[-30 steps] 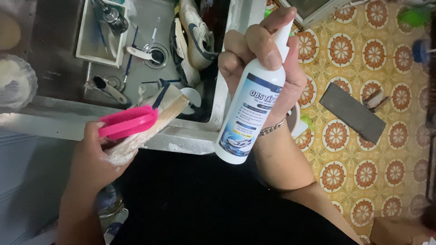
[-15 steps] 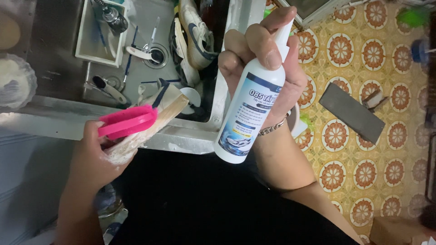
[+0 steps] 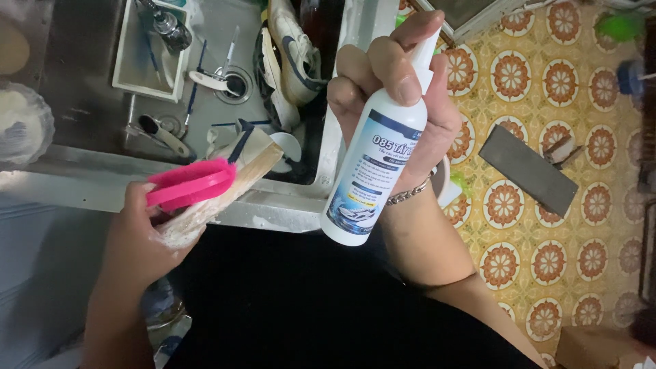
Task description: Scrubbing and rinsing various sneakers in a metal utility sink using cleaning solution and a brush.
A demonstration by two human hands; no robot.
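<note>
My right hand grips a white spray bottle with a blue label, held upright over the sink's edge; my forefinger rests on its nozzle. My left hand holds a pink brush together with a pale, soapy insole-like strip near the sink's front rim. White sneakers lie in the steel sink beyond both hands.
The sink holds several brushes and utensils and a drain. A white tub sits at its back. A glass bowl stands left. Patterned floor tiles lie right, with a dark slab.
</note>
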